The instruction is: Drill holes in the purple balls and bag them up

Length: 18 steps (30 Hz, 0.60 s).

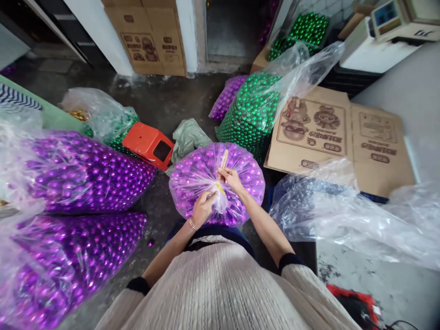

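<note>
A clear plastic bag (192, 172) full of shiny purple balls stands on the floor right in front of me. Its mouth is gathered at the top, with a yellow tie (224, 159) around the neck. My left hand (202, 209), a bracelet at its wrist, is closed on the gathered plastic on the near side of the neck. Just to the right, my right hand (231, 179) pinches the yellow tie, whose loose end sticks up past the fingers. The fingertips partly cover the spot where the tie meets the plastic.
Larger bags of purple balls (85, 169) lie at left, near a red plastic container (147, 144). A green-ball bag (250, 110) stands beyond, right of centre. Flattened cardboard (374, 137) and loose clear plastic (343, 211) are at right. One purple ball (150, 243) lies on the floor.
</note>
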Available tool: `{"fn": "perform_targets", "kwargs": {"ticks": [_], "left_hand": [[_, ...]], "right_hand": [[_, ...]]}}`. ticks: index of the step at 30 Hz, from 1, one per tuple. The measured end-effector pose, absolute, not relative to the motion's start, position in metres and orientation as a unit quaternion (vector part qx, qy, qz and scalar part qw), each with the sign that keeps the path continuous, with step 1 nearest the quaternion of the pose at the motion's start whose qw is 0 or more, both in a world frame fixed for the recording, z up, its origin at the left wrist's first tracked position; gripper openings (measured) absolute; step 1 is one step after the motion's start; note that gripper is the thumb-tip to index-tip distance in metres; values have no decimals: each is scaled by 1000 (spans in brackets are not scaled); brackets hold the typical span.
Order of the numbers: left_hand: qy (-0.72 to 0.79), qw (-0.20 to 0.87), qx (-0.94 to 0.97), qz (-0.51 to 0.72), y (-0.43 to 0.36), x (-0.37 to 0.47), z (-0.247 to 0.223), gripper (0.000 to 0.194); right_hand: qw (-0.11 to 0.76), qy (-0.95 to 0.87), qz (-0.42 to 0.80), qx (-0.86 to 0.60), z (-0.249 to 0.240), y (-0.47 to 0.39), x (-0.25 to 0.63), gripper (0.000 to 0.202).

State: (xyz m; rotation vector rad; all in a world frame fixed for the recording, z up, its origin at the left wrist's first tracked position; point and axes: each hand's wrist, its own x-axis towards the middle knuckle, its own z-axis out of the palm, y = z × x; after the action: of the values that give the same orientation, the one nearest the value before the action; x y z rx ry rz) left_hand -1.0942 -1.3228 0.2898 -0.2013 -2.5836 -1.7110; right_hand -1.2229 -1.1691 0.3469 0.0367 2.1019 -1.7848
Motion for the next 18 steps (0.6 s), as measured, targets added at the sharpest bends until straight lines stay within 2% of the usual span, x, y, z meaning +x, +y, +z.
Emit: {"fn": "perform_targets", "kwargs": {"ticks": [4, 8, 11, 15, 16, 18], "left_hand": [[-845, 15, -125, -520, -1332, -1104, 294, 37], [-850, -1, -185, -493, -1341, -1101, 312, 33], [-857, -39, -202, -472, -1345, -1103, 330, 30], [-861, -94, -120, -485, -1337, -1129, 334, 28], [-857, -119, -104, -491, -1333, -1137, 330, 33], [-849, -171, -93, -491, -1322, -1149, 319, 57]], "right_hand": [[119, 726, -672, 91, 353, -1171, -1192, 58], [60, 642, -745, 170, 361, -1174, -1148, 50], [57, 634, -752, 170, 361, -1171, -1132, 46], [38, 638, -741, 206, 350, -1161, -1137, 49], [22, 634, -739, 225, 347, -1159, -1139, 49], [-5, 628, -736, 253, 339, -1155, -1141, 50]]}}
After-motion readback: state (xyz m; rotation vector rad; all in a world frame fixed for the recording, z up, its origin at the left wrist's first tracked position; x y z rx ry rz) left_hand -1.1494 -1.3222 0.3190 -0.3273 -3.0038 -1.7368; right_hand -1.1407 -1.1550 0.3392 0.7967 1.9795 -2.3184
